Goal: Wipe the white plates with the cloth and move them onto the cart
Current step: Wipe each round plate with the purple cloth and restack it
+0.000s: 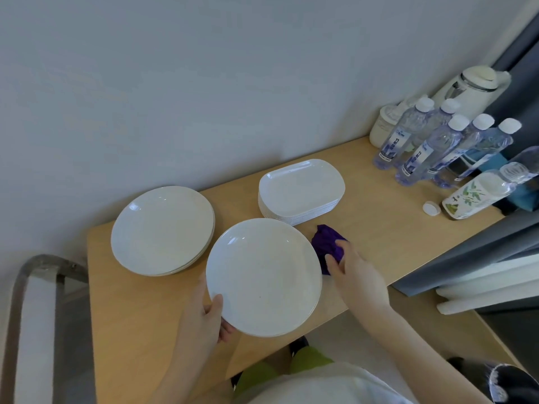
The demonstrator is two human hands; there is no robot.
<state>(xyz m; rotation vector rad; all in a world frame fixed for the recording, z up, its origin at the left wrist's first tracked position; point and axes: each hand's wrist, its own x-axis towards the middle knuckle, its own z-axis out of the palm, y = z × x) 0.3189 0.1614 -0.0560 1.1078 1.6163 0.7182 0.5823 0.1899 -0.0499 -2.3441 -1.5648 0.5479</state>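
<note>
Closest to me, left hand (204,319) grips the near rim of a round white plate (262,275), tilted above the surface (131,330). Right hand (354,272) pinches the purple cloth (325,243) beside it. Farther back I see a round stack (162,230) and rectangular plates (302,189).

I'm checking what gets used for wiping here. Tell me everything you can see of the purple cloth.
The purple cloth is a deep violet, soft-looking fabric, crumpled into a small bunch rather than folded. It lies on the wooden table, just right of the round plate held by the left hand, and in front of the rectangular plates. The right hand has its fingertips on it; part is hidden underneath.
</note>
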